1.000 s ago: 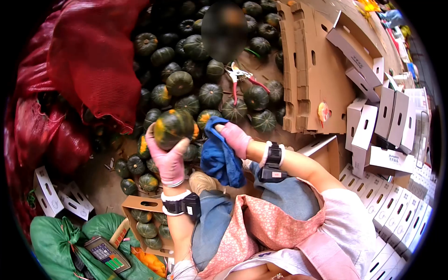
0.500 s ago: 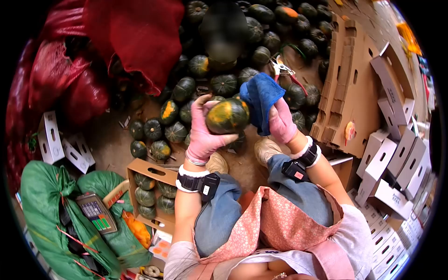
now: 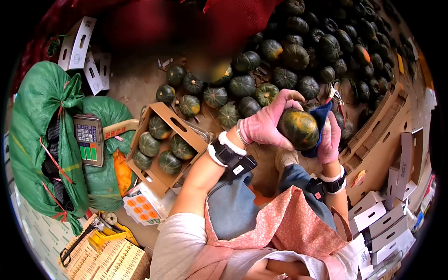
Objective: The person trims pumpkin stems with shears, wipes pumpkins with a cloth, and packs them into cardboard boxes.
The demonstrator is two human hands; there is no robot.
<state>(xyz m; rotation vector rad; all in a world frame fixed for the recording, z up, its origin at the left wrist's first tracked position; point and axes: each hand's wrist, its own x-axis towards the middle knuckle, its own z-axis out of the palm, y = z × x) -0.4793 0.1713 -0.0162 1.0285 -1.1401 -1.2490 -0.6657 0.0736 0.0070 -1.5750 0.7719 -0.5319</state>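
My left hand (image 3: 267, 122), in a pink glove, grips a dark green pumpkin with orange-yellow patches (image 3: 298, 129) from its left side. On the pumpkin's right, my right hand (image 3: 330, 140), gloved in pink too, is closed on a blue cloth (image 3: 320, 122) that lies against the skin. Behind the hands, pruning shears (image 3: 336, 95) with red handles lie among loose pumpkins (image 3: 284, 77). Left of my left forearm stands an open cardboard box (image 3: 186, 132) with several pumpkins (image 3: 170, 161) inside.
Green sacks (image 3: 44, 135) and a scale with a keypad (image 3: 88, 140) stand at the left. A sheet of orange stickers (image 3: 141, 209) and a yellow tape dispenser (image 3: 112, 235) lie lower left. Flattened cardboard (image 3: 373, 140) and white boxes (image 3: 387, 228) line the right; red mesh (image 3: 247, 18) hangs at the top.
The view has swung left, so the box and scale sit nearer the middle. The pumpkin has turned in my left hand, and the blue cloth now touches it.
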